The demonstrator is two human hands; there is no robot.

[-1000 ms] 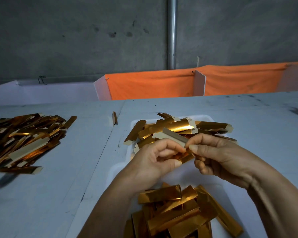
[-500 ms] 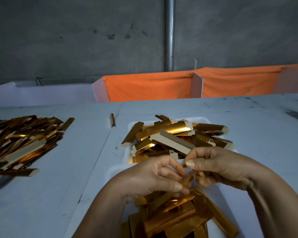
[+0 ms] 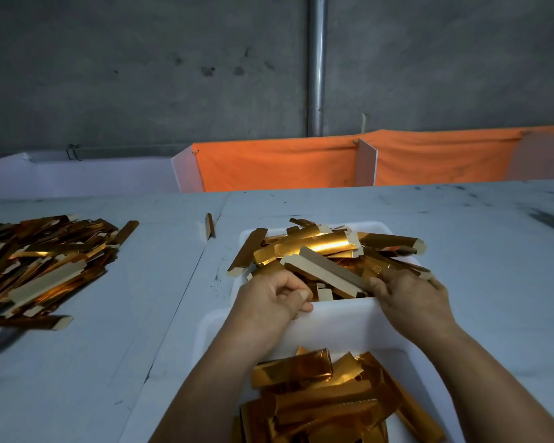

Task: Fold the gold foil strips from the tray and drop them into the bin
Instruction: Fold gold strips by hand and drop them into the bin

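- Head view: left hand (image 3: 271,300) at tray (image 3: 378,227) near edge, fingers curled, apparently empty.
- Right hand (image 3: 410,298) reaching into gold foil strips (image 3: 320,247); grip unclear.
- Bin (image 3: 349,330) lower centre holds folded strips.

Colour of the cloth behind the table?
Orange cloth, plain, clearest in the head view.

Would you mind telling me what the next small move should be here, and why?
Probably the right hand should lift one strip clear of the tray pile. Its fingers already reach into the loose strips, though whether they grip one is hidden. The left hand is curled at the pile's near edge, holding nothing visible, ready to help fold. Folded strips already lie in the bin below.
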